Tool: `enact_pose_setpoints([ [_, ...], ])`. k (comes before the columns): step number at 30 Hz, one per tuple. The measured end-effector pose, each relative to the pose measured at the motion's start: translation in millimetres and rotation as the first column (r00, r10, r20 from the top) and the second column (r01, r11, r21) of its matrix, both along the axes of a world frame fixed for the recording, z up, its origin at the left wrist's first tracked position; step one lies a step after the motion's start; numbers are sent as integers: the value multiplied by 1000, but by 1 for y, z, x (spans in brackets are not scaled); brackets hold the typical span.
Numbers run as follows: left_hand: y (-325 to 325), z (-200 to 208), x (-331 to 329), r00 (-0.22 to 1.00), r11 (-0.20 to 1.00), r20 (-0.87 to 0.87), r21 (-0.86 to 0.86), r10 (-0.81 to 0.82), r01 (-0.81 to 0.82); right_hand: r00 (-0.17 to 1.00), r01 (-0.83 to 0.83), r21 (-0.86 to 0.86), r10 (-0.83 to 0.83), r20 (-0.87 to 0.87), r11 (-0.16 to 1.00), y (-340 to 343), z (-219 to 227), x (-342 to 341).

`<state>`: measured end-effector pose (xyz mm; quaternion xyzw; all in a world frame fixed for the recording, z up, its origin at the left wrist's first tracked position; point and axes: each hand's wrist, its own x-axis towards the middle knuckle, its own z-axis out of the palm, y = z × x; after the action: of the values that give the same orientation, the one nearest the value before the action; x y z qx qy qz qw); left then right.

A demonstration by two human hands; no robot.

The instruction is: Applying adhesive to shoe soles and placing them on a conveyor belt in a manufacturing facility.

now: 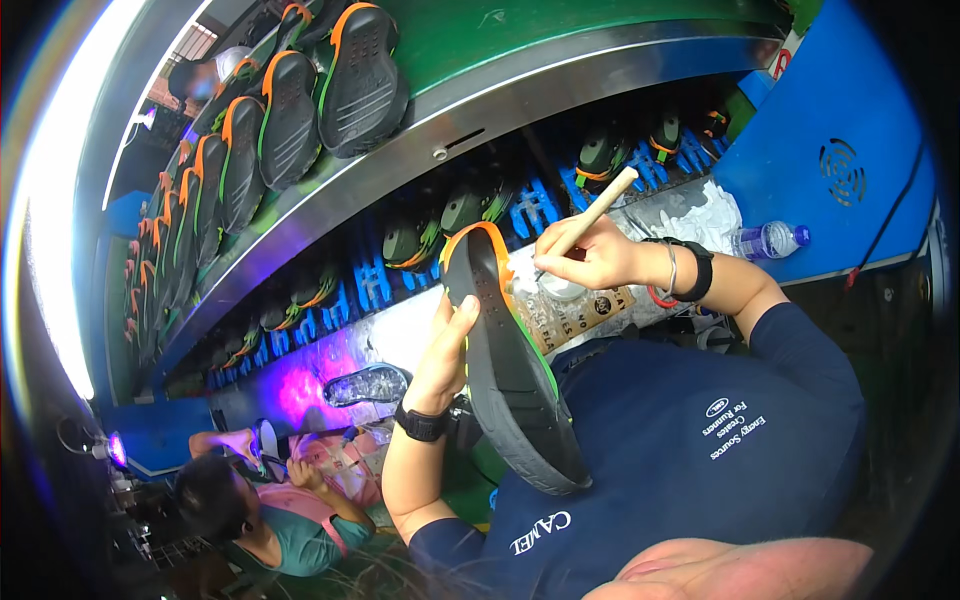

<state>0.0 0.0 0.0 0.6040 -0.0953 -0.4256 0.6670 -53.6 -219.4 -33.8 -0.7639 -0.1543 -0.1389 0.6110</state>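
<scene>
My left hand (442,355) grips a large black shoe sole (505,375) with an orange and green rim, holding it up tilted in front of my dark shirt. The fingers behind the sole are hidden; the thumb lies along its edge. In my right hand (590,255), closed in a pinch, is a brush (600,208) with a pale wooden handle pointing up and away. Its lower end, near the sole's orange toe rim, is hard to make out. Below that hand sits a small whitish round container (562,287) on brown printed cardboard (590,318).
Several soles (362,85) stand along the green upper shelf (480,40). Beneath its metal edge, blue holders (372,285) carry more soles. Crumpled white paper (712,215) and a plastic bottle (770,240) lie at the right. A co-worker (290,510) sits at the lower left, near another sole (366,385).
</scene>
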Motion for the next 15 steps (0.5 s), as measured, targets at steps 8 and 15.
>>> enact_pose_setpoints([
  [8,3,5,1,1000,1000,-24,11,10,-9,978,194,126,-201,51,973,1,-4,14],
  [15,-1,6,1,999,1000,34,-3,11,-11,983,166,215,-178,39,962,3,0,10],
])
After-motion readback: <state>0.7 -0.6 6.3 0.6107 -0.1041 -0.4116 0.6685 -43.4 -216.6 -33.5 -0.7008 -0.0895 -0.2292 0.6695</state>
